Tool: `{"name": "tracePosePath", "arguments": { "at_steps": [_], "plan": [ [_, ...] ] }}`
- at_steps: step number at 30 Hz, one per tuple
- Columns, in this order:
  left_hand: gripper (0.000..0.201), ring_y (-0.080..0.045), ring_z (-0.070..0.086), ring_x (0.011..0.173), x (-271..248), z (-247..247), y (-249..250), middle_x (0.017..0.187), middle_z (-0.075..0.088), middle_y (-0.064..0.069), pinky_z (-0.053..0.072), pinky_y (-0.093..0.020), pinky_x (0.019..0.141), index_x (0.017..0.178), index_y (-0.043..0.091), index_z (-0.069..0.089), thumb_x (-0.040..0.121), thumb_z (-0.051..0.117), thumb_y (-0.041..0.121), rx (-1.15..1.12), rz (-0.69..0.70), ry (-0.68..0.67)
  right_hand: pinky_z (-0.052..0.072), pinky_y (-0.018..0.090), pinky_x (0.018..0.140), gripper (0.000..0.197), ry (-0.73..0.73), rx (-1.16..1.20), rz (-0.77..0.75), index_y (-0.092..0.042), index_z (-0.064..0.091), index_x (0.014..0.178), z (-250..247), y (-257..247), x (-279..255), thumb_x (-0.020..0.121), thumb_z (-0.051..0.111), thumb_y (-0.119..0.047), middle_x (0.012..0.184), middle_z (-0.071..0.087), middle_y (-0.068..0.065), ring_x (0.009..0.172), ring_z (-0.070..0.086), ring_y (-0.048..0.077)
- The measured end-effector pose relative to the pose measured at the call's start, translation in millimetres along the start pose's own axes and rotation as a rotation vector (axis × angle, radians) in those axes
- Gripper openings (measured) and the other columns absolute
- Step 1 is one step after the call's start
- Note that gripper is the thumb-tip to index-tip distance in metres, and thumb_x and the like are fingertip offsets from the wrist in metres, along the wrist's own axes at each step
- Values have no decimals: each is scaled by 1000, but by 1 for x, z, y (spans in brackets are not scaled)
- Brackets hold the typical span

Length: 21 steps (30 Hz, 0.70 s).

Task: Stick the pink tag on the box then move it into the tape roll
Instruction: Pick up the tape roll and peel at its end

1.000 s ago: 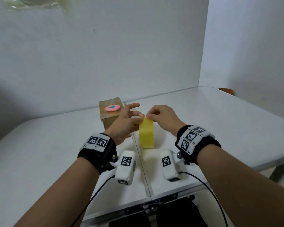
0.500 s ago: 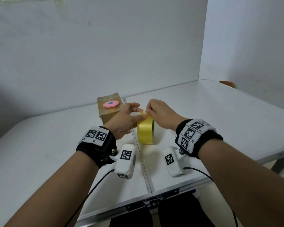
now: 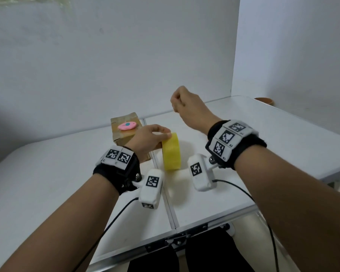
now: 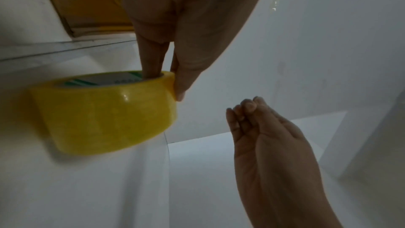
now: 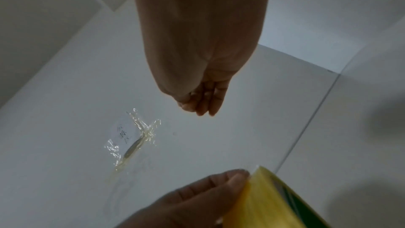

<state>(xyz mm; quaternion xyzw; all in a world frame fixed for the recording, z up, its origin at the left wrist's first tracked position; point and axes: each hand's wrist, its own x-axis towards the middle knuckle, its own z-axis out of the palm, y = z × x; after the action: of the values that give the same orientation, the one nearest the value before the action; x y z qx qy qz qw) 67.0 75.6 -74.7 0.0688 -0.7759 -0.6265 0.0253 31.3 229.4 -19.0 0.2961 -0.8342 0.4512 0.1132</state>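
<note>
A yellow tape roll (image 3: 171, 152) stands on edge on the white table (image 3: 47, 173), just right of the centre seam. My left hand (image 3: 155, 136) grips its top, one finger inside the core and the thumb on the outer face, as the left wrist view shows at the roll (image 4: 105, 113). Behind that hand stands a small brown box (image 3: 119, 138) with the pink tag (image 3: 126, 126) lying on its top. My right hand (image 3: 177, 103) hovers above and behind the roll, thumb pinched against fingertips (image 4: 247, 105). No strip between them can be made out.
A brown bowl (image 3: 263, 100) sits at the far right corner of the table. A paper note under crumpled clear tape (image 5: 124, 133) is stuck on the white wall behind. The table's front edge runs close to my body.
My right hand has left the top of the roll and risen up and back, still pinched. The left hand keeps its hold on the roll, which has turned slightly.
</note>
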Motion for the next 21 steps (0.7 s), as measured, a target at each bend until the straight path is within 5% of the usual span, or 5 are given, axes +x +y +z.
{"name": "tracePosePath", "arguments": {
  "at_steps": [4, 8, 14, 17, 21],
  "plan": [
    [29, -20, 72, 85, 4, -1, 0, 106, 73, -18, 59, -27, 78, 113, -1, 64, 88, 69, 13, 0, -16, -3, 41, 25, 76, 24, -103, 3, 161, -7, 52, 114, 20, 22, -9, 99, 41, -22, 102, 60, 1, 95, 58, 19],
    [25, -12, 74, 71, 3, -8, 0, 96, 73, -13, 57, -20, 64, 112, -4, 62, 92, 63, 11, -5, -19, -10, 50, 34, 100, 68, -339, 76, 377, -11, 33, 144, 36, 41, -13, 90, 58, -44, 140, 50, 9, 118, 59, 24],
    [10, -8, 59, 64, 5, -13, 8, 85, 67, -3, 48, -14, 57, 94, 9, 67, 91, 65, 19, 270, 23, 70, 55, 36, 97, 80, -371, 384, 570, -9, 27, 150, 44, 42, -13, 85, 72, -26, 133, 58, 18, 105, 69, 24],
    [11, -11, 48, 71, 6, -11, 12, 83, 61, 1, 37, -17, 58, 93, 12, 68, 90, 65, 23, 403, 59, 87, 56, 38, 93, 75, -377, 464, 607, -8, 29, 149, 42, 39, -16, 86, 71, -16, 130, 60, 19, 111, 65, 27],
    [14, -11, 50, 68, 3, -7, 12, 81, 63, 0, 37, -17, 56, 93, 9, 70, 91, 64, 22, 471, 131, 84, 54, 42, 97, 77, -375, 473, 623, -7, 28, 149, 44, 40, -20, 86, 71, -17, 130, 60, 22, 117, 63, 31]
  ]
}}
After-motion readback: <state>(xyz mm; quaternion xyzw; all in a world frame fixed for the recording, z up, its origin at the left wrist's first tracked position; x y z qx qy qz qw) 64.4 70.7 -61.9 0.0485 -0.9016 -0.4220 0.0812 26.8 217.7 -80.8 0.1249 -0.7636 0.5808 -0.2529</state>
